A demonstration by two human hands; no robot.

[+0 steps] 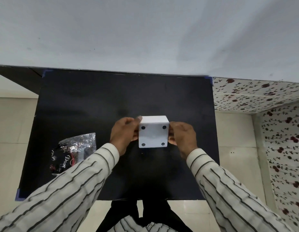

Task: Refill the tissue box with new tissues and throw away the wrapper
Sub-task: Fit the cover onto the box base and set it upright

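A white cube-shaped tissue box (153, 133) is held above the middle of the black table (95, 101), tipped so its underside with four round black feet faces me. My left hand (123, 133) grips its left side and my right hand (182, 136) grips its right side. A crinkled black and silver tissue wrapper (73, 152) printed "Dove" lies on the table at the left, partly covered by my left sleeve. Something white shows inside the wrapper; I cannot tell what it is.
The table stands against a pale grey wall (145, 30). Cream floor tiles (11, 131) lie to the left and right. A flower-patterned surface (279, 131) runs along the right side. My dark trousers show below the table's near edge.
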